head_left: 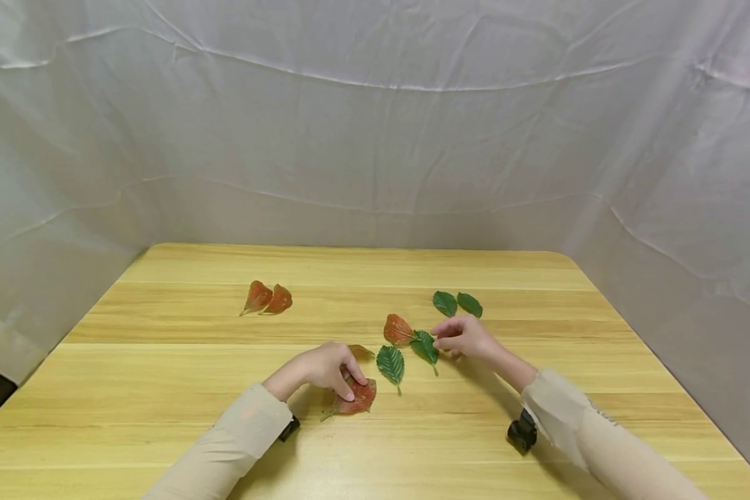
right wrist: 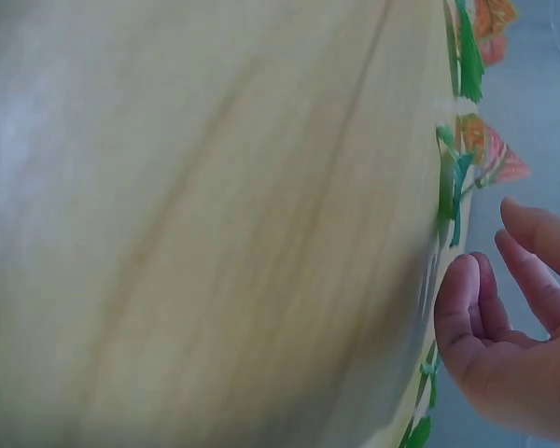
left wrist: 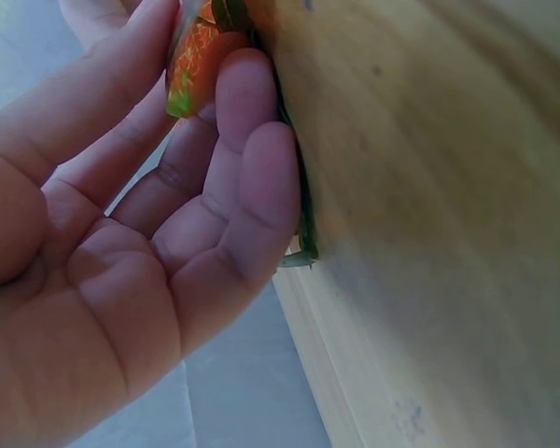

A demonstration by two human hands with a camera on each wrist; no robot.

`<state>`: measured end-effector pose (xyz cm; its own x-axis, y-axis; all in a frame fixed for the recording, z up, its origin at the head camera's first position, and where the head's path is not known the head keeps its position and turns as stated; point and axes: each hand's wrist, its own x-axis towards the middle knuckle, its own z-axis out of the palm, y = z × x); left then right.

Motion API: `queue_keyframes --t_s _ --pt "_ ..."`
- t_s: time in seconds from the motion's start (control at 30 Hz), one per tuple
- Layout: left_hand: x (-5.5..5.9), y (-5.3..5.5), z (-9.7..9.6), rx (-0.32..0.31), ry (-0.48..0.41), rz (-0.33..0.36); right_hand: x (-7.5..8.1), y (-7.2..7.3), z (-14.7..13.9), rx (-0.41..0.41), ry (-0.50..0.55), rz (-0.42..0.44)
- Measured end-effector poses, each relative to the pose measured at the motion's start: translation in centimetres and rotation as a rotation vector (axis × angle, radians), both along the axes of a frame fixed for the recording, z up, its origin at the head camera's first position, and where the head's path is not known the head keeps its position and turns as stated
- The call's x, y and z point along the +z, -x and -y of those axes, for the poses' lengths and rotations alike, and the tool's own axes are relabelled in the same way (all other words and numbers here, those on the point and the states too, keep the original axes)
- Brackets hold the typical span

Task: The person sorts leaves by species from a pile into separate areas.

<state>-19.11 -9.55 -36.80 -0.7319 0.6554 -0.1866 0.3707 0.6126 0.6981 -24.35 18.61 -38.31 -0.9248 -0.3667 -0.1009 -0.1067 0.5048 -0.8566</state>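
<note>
My left hand (head_left: 328,368) pinches a red leaf (head_left: 361,397) between thumb and fingers, low over the wooden table. In the left wrist view part of this leaf (left wrist: 194,65) shows orange-red with a green tip, the rest hidden by the fingers. Just beyond that hand lies a brownish leaf (head_left: 360,351), and to its right a green leaf (head_left: 390,362). My right hand (head_left: 467,337) is beside another green leaf (head_left: 424,346), whose top a red leaf's stem (head_left: 397,329) overlaps. In the right wrist view its fingers (right wrist: 460,297) are loosely bent, with nothing between them and the thumb.
Two red leaves (head_left: 267,298) lie together at the back left of the table (head_left: 181,389). Two green leaves (head_left: 457,303) lie side by side beyond my right hand. Pale cloth (head_left: 375,139) hangs around the table's back and sides.
</note>
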Motion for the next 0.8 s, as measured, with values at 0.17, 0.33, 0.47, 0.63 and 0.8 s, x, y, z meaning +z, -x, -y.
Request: queue_keyframes --t_s 0.17,0.33,0.47,0.63,0.8 --pt "0.12 -0.10 -0.02 -0.007 -0.010 0.001 -0.08 -0.09 0.43 0.033 -0.021 -0.019" --pt "0.25 -0.19 -0.01 -0.010 -0.015 0.003 -0.21 0.04 0.45 0.041 -0.045 -0.027" --pt "0.31 -0.19 0.01 -0.012 -0.017 0.007 -0.41 0.26 0.42 0.046 -0.057 -0.026" --pt "0.35 -0.18 0.06 -0.009 -0.024 0.020 -0.55 0.41 0.59 0.074 -0.097 -0.069" --pt "0.40 -0.26 0.13 -0.007 -0.036 0.047 -0.42 0.48 0.79 0.091 -0.154 -0.088"
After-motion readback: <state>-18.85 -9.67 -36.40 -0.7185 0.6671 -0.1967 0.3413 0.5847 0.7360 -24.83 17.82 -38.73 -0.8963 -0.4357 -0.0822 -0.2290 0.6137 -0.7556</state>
